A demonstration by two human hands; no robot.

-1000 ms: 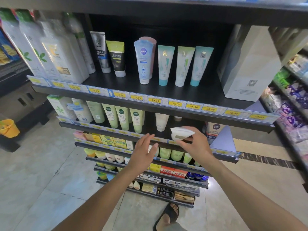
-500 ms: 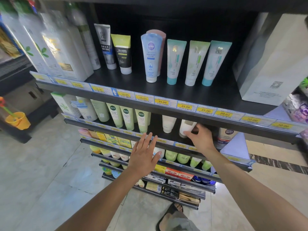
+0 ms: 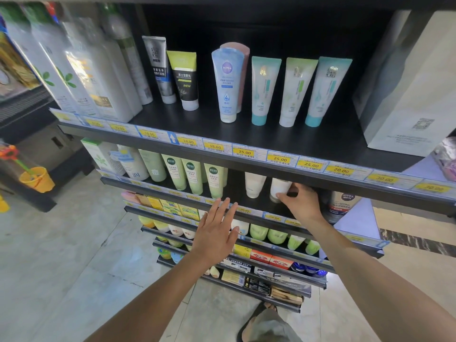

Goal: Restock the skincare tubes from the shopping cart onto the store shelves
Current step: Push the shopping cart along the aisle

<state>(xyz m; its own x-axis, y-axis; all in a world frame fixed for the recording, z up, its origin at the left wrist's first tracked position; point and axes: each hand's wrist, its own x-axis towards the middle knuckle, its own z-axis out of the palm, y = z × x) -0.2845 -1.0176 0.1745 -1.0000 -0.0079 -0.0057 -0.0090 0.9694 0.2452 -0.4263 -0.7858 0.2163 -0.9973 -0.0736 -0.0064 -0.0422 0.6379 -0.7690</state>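
**White tube held at the second shelf**

A dark shelving unit (image 3: 271,137) fills the view, with yellow price tags along the front rail of each level, and pale floor tiles (image 3: 61,255) lie below it. On the top level, a large white box (image 3: 407,82) stands at the far right. Tall white bottles (image 3: 98,77) crowd the left, and a row of upright tubes stands between them, among them a light blue Nivea tube (image 3: 228,85).

On the second shelf (image 3: 232,191), three green tubes (image 3: 192,174) stand cap down, with a white tube (image 3: 254,185) to their right.

The left hand (image 3: 217,233) hovers flat in front of the third level's rail. Its fingers are straight and spread, and its grip is loose and holds nothing.

The right hand (image 3: 303,204) reaches under the top level's rail. Its grip closes round the skincare tube (image 3: 280,187), thumb in front and fingers at the far side.

This tube is plain white and smooth, upright with its paler cap end down. It stands just right of the other white tube and left of a Nivea Men tube (image 3: 344,203). The rail hides its upper end, and I cannot tell whether its cap touches the shelf.
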